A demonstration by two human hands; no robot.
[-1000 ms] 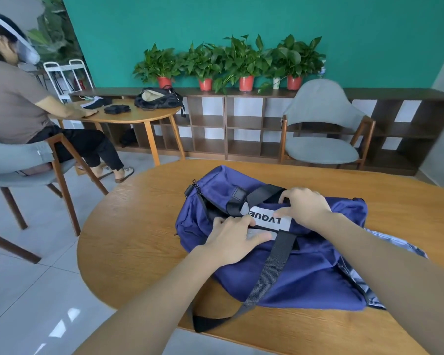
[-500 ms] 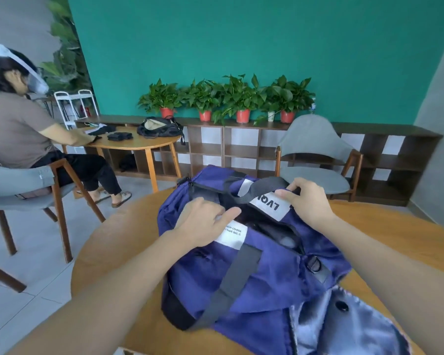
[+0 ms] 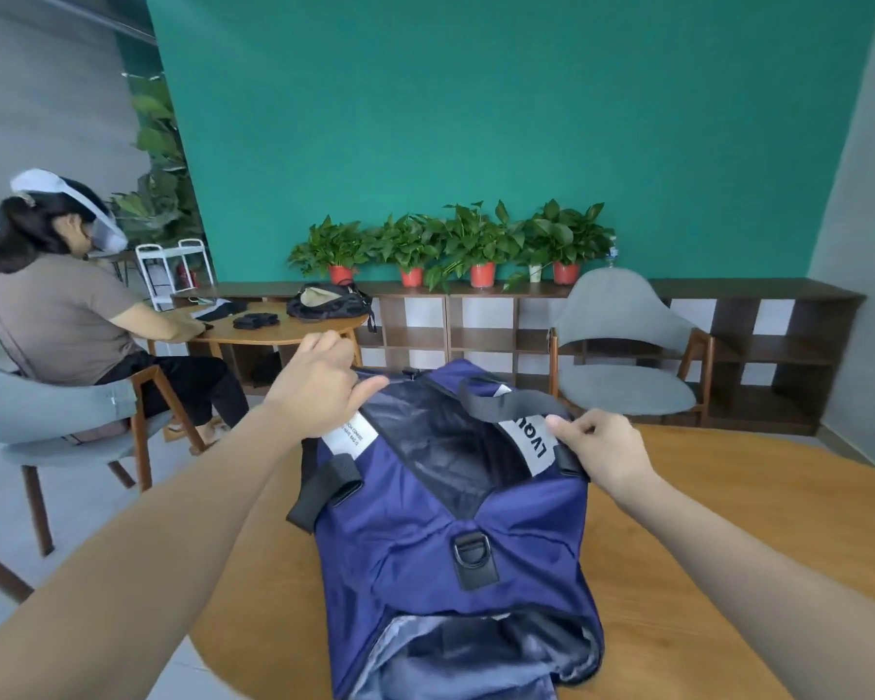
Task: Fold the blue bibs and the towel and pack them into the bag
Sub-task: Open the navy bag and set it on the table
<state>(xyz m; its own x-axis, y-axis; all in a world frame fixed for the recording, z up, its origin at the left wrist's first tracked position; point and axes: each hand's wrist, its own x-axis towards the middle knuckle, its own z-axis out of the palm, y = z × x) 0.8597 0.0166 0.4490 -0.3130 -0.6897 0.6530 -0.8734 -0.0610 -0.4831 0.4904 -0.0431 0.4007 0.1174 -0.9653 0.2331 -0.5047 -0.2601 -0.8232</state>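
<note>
Gripping navy bag (image 3: pixel 425 538) edges: left hand (image 3: pixel 319 391), right hand (image 3: pixel 608 449) | mouth spread, dark lining showing

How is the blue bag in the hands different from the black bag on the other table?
The blue bag is near, held open by the left hand and right hand; the black bag lies far off on the small round table, untouched. The blue one bears white labels; the black one shows a pale inside. Both lie on wooden tables.

Teal wall (image 3: pixel 476 118) behind a dark shelf unit (image 3: pixel 758 346) and grey chair (image 3: pixel 622 356).
</note>
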